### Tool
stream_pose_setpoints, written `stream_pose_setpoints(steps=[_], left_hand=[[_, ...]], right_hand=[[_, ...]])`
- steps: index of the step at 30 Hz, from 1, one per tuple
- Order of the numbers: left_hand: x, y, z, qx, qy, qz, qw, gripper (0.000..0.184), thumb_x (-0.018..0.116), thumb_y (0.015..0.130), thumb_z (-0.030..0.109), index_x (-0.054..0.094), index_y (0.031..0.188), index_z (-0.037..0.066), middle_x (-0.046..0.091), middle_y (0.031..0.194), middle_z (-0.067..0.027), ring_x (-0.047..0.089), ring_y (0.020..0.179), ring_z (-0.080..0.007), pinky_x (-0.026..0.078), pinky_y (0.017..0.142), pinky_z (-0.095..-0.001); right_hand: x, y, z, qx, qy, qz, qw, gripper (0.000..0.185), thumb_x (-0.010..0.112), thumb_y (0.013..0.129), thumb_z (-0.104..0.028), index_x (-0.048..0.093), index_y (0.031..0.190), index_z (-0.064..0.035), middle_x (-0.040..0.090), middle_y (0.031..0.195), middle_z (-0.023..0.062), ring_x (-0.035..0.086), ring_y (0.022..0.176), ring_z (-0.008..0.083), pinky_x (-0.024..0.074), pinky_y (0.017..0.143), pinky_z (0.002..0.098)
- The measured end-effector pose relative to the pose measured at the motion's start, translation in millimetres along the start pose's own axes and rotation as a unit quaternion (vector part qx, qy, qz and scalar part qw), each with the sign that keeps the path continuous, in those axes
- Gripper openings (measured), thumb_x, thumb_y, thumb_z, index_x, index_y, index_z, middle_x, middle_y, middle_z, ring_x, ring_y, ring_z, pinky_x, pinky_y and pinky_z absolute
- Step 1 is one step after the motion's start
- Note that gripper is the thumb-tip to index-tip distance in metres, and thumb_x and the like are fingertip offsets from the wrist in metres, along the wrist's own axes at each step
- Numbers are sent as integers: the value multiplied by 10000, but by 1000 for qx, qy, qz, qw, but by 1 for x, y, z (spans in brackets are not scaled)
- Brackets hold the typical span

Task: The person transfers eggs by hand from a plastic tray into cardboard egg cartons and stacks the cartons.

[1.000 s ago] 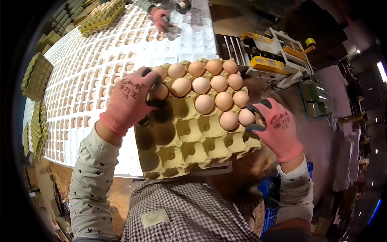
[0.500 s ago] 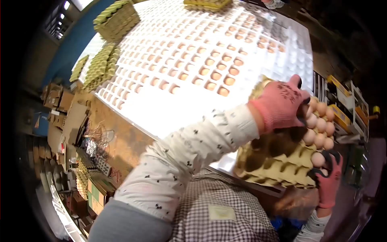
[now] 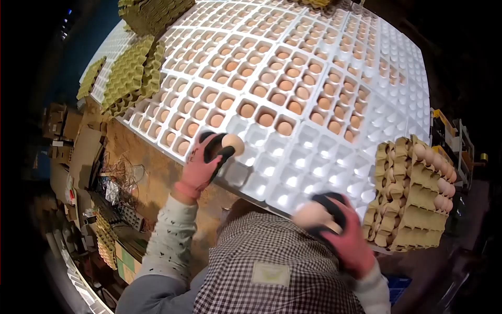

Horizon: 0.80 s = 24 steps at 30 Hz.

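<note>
My left hand [image 3: 201, 163], in a pink glove with black fingertips, grips a brown egg [image 3: 233, 145] between thumb and fingers, above the near edge of the white foam trays [image 3: 250, 180]. Close to my apron, my right hand [image 3: 346, 230] is blurred by motion and closed around eggs [image 3: 312, 215]; their exact number is unclear. Beneath and between the hands, the tray cells hold nothing, while cells farther back each hold one egg [image 3: 266, 120]. To the right of my right hand stands a stack of pulp egg trays [image 3: 407, 209] with eggs on its right part.
Stacked yellowish pulp trays [image 3: 128, 73] rest on the table's left side, with a taller stack [image 3: 154, 14] behind. Cardboard boxes [image 3: 65, 123] and a tangle of plastic strips [image 3: 123, 180] lie beyond the left edge. A shelf with yellow items [image 3: 444, 123] is at the right.
Both hands have left the pulp trays on the right. My left hand has swung left over the foam trays with an egg; my right hand has moved left with eggs. The view has shifted.
</note>
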<state>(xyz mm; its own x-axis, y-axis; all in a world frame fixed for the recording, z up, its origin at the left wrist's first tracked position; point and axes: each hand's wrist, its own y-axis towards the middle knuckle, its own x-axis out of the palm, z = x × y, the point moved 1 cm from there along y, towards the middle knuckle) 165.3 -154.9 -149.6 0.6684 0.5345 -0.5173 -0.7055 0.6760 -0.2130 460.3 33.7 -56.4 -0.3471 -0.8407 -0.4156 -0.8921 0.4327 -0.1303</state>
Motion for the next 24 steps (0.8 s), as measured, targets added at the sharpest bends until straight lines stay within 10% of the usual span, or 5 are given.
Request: stream_pose_setpoints(steps=[3, 12, 15, 17, 24], left_hand=[[-19, 19, -5, 192, 432, 26, 881, 475, 803, 683, 277, 602, 1103, 187, 541, 1184, -116, 630, 898, -294, 514, 742, -413], [-50, 64, -7, 152, 402, -42, 902, 511, 713, 815, 344, 578, 1271, 158, 647, 928, -84, 631, 864, -250, 499, 733, -375], [-8, 83, 9, 282, 96, 62, 953, 488, 687, 808, 183, 582, 1280, 116, 626, 1039, -151, 612, 932, -323, 495, 765, -392], [33, 96, -4, 343, 178, 118, 914, 426, 621, 785, 116, 614, 1211, 124, 624, 1036, -136, 584, 949, -351, 451, 832, -458], [59, 85, 15, 302, 244, 71, 919, 590, 675, 791, 66, 516, 1358, 89, 520, 1289, -181, 501, 1170, -379, 400, 986, -472]], right_hand=[[87, 79, 4, 9, -88, 50, 995, 567, 771, 725, -223, 604, 1261, -145, 570, 1161, 162, 576, 1095, 344, 497, 889, 410], [123, 148, 10, 47, -395, 39, 917, 633, 766, 756, -377, 505, 1263, -105, 545, 1074, 67, 591, 984, 246, 496, 767, 368], [127, 172, 31, -13, -437, 115, 892, 518, 731, 769, -345, 543, 1161, -63, 545, 1087, 111, 563, 991, 297, 461, 836, 408], [125, 172, 43, 20, -468, 60, 882, 452, 739, 750, -315, 554, 1090, -82, 560, 1056, 111, 568, 973, 282, 455, 837, 394], [-24, 12, -39, -44, -237, 191, 952, 389, 749, 771, -268, 618, 1077, -66, 604, 1000, 124, 598, 948, 302, 486, 829, 409]])
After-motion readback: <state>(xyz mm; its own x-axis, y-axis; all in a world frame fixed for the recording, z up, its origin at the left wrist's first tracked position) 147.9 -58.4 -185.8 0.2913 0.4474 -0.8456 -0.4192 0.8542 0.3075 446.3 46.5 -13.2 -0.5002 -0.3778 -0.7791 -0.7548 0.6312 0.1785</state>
